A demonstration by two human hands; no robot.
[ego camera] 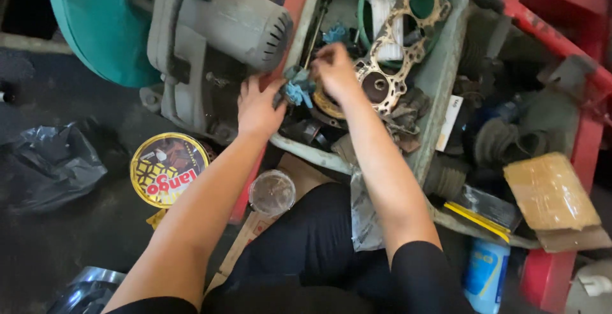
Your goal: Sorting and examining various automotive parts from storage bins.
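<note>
Currently, sorting is in hand: left hand (258, 107) and right hand (335, 68) both pinch a small blue part (298, 91) just above the grey parts bin (440, 78); the head gasket (398, 46) lies beside the right hand. Next move likely requires lifting clear.

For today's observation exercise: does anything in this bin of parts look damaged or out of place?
Yes. The flat metal gasket beside the right hand lies tilted over the jumbled parts in the grey bin and looks rusty. The left hand rests at the bin's edge.

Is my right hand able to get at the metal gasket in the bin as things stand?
Probably yes. The right hand is already inside the bin, right beside the gasket, which lies on top of the other parts with nothing covering it.
</note>
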